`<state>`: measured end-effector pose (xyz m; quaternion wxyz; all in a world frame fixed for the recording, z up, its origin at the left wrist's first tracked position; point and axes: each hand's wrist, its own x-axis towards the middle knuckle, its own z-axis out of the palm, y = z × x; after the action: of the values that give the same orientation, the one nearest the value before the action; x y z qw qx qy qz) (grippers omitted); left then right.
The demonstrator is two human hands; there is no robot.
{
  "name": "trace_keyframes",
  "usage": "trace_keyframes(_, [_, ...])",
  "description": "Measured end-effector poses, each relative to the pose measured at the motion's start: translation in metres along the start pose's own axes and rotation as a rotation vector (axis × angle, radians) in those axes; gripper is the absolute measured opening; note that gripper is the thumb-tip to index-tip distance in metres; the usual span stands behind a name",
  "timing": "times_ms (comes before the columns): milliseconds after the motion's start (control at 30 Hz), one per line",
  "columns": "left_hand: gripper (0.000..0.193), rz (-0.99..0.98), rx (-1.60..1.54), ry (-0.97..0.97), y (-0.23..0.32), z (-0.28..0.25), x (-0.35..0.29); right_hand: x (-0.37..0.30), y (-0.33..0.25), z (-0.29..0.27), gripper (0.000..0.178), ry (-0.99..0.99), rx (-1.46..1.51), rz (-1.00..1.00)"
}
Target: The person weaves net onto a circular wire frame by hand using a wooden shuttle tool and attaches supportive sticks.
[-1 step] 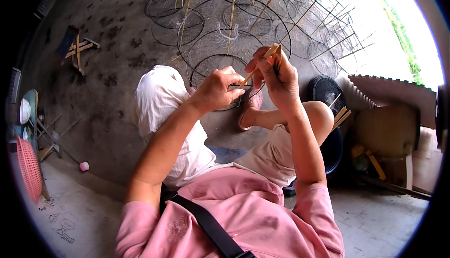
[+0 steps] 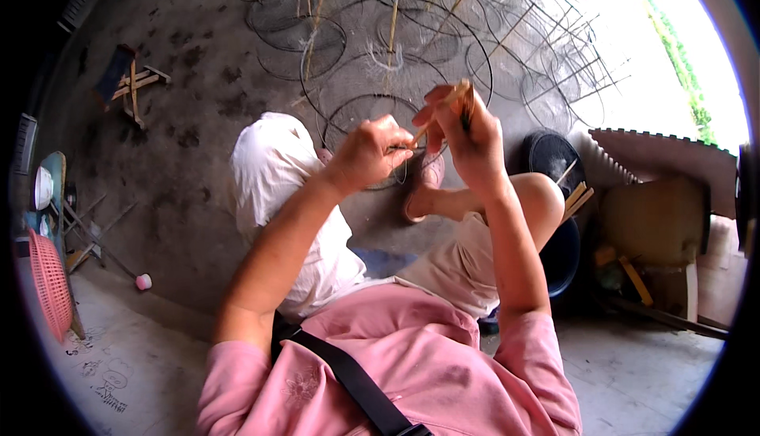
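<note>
My right hand (image 2: 477,142) is closed around a pale bamboo stick (image 2: 457,94), which slants from its fingertips down toward my left hand. A dark, narrow piece shows beside the stick between thumb and fingers; I cannot tell what it is. With fingers pinched together, my left hand (image 2: 366,155) grips the stick's lower end, and a thin line seems to hang there. Below and beyond both hands, round black hoops with netting (image 2: 346,40) spread across the floor, several with bamboo sticks (image 2: 393,24) standing in them.
To my right are a dark round basket or tub (image 2: 550,155), more bamboo sticks (image 2: 578,200) and a brown chair-like piece (image 2: 653,218). A small folding stool (image 2: 136,84) stands at the far left. Nearer on the left is a pink plastic basket (image 2: 49,286).
The stick's upper end has tipped slightly in my right hand, and its fingers have shifted a little. My left hand stays almost in place, still pinching.
</note>
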<state>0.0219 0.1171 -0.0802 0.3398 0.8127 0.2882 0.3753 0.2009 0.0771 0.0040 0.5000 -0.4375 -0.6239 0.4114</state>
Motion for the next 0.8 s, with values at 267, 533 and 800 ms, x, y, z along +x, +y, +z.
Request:
trace_keyframes(267, [0.015, -0.032, 0.050, 0.017, 0.007, -0.005, 0.000, -0.062, 0.100, 0.034, 0.017, 0.625, 0.362, 0.377])
trace_keyframes(533, [0.015, -0.002, 0.121, 0.058, -0.002, 0.003, -0.007, -0.113, 0.232, 0.072, 0.025, 0.334, 0.771, 1.081])
trace_keyframes(800, [0.018, 0.090, 0.078, 0.052, 0.011, 0.001, -0.011, -0.082, 0.300, 0.092, 0.028, 0.416, 1.128, 0.973])
